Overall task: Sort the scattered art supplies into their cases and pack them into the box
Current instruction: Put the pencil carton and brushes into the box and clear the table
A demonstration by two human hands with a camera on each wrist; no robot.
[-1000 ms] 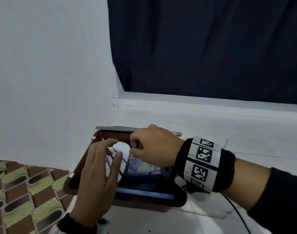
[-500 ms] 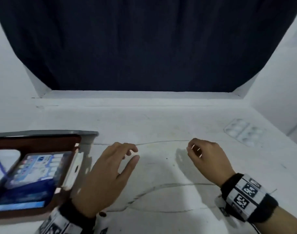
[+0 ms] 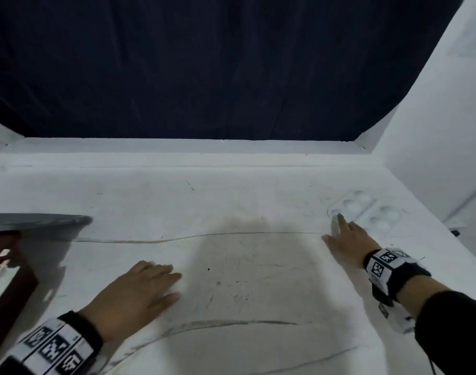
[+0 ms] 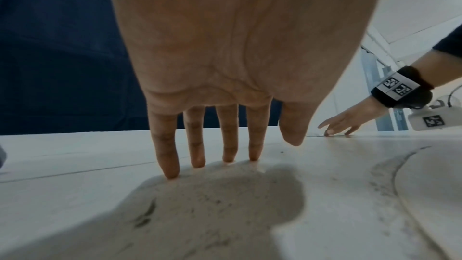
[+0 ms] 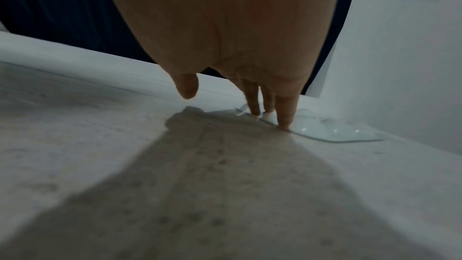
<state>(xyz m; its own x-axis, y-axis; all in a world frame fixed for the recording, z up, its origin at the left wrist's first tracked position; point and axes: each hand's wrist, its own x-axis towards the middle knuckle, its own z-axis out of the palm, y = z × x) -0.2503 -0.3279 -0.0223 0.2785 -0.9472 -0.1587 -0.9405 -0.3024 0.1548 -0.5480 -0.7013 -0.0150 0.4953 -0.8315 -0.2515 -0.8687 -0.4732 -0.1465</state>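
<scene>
A clear plastic paint palette (image 3: 372, 212) with round wells lies flat at the table's far right, close to the side wall. My right hand (image 3: 333, 228) reaches out to it with straight fingers. In the right wrist view the fingertips (image 5: 283, 124) touch the palette's (image 5: 332, 131) near edge, and the thumb hangs free above the table. My left hand (image 3: 174, 284) lies flat on the table at the front left with straight fingers (image 4: 167, 157) spread, holding nothing. The brown box (image 3: 4, 280) shows only at the left edge, under its raised grey lid (image 3: 42, 221); its contents are out of view.
The white table (image 3: 231, 198) is scuffed and carries thin curved lines. A dark curtain hangs behind its back ledge, and a white wall (image 3: 434, 131) closes the right side just past the palette.
The view has swung right, away from the box. My right hand left the box and stretched right to the palette. My left hand also left the box and settled flat on the table.
</scene>
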